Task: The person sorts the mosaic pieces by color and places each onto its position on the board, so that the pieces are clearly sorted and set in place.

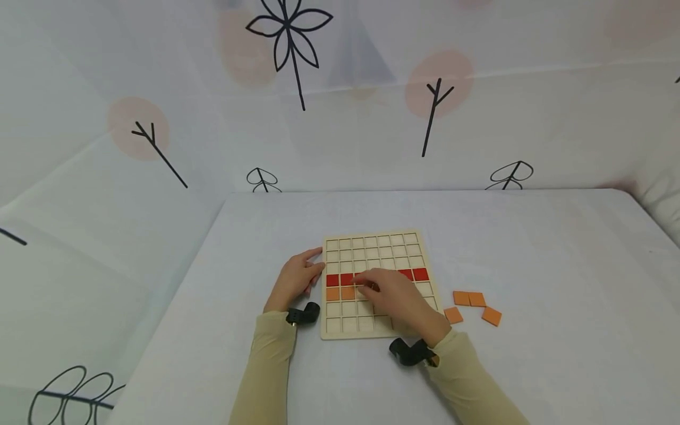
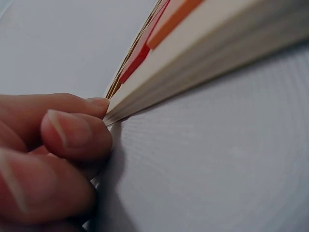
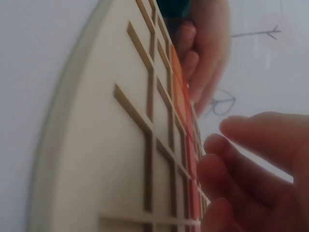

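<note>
A pale wooden grid board (image 1: pixel 333 325) lies on the white table. Red square tiles (image 1: pixel 421 274) run across one row, partly covered by my right hand. Just below, two orange tiles (image 1: pixel 332 294) fill the left cells of the following row. My left hand (image 1: pixel 294 277) rests at the board's left edge, its fingertips (image 2: pixel 99 102) against the rim in the left wrist view. Over the middle of the board is my right hand (image 1: pixel 395 295), fingertips close to the second orange tile. No tile shows between its parted fingers (image 3: pixel 236 121) in the right wrist view.
Several loose orange tiles (image 1: pixel 461 298) lie on the table right of the board, one close to my right wrist. Black wrist cameras (image 1: pixel 410 352) sit on both wrists. A white cloth (image 1: pixel 361 147) with drawn plants hangs behind the table.
</note>
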`<action>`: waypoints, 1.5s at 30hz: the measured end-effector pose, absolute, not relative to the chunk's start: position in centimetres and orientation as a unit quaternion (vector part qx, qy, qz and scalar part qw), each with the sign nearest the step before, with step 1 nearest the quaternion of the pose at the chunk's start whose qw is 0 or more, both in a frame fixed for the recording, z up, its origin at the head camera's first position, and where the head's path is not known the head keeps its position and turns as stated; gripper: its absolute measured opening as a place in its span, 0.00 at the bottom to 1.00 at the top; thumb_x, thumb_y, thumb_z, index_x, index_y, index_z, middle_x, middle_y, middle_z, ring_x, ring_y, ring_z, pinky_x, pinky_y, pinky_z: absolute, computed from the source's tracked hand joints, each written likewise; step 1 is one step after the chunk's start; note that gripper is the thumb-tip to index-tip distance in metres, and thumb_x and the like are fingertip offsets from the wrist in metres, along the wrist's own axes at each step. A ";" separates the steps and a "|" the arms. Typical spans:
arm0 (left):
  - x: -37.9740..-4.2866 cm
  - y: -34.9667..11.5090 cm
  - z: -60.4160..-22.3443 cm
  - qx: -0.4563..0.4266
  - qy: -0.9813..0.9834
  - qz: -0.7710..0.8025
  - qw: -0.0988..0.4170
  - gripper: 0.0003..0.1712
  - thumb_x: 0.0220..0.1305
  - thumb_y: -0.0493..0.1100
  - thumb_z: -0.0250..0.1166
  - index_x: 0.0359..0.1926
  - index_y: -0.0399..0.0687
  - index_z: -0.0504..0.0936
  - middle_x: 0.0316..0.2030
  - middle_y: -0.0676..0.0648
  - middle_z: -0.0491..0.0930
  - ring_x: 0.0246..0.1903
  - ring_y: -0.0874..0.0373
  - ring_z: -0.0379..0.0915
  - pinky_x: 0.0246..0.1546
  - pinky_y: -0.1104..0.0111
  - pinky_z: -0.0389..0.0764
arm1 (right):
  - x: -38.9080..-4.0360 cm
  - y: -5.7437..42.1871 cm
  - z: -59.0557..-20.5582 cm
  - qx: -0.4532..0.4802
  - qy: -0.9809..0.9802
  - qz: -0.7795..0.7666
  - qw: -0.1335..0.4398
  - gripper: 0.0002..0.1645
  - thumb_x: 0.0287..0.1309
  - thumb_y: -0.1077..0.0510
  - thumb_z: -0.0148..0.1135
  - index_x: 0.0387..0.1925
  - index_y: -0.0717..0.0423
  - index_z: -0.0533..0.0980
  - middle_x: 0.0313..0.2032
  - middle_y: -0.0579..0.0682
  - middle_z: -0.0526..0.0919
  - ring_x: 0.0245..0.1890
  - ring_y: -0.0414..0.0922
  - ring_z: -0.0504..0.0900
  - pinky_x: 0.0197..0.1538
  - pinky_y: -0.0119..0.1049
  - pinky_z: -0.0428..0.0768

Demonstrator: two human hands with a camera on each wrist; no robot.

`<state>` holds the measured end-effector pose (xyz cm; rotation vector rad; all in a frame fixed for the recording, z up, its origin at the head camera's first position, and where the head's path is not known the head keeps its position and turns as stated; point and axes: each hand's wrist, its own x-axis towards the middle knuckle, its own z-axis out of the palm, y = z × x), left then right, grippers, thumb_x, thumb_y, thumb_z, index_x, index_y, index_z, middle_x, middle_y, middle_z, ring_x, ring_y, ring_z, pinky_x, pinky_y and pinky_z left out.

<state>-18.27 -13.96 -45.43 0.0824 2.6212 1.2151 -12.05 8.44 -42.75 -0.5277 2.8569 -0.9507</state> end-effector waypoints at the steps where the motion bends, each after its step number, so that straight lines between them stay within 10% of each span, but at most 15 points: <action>1: -18.3 -13.9 -45.5 0.028 0.900 0.417 0.126 0.26 0.61 0.52 0.56 0.61 0.61 0.66 0.12 0.50 0.70 0.06 0.58 0.62 0.11 0.68 0.66 | -12.1 8.6 -42.7 -0.174 0.932 -0.314 0.042 0.14 0.55 0.52 0.59 0.45 0.42 0.78 0.37 0.36 0.78 0.30 0.36 0.71 0.37 0.33 0.71; 45: -18.3 -13.9 -45.3 0.028 0.896 0.424 0.128 0.27 0.61 0.52 0.56 0.61 0.60 0.66 0.12 0.50 0.70 0.06 0.58 0.61 0.11 0.68 0.66 | -14.0 18.6 -40.9 -0.109 0.931 -0.334 0.101 0.19 0.59 0.49 0.54 0.50 0.51 0.74 0.37 0.49 0.77 0.37 0.45 0.74 0.37 0.39 0.72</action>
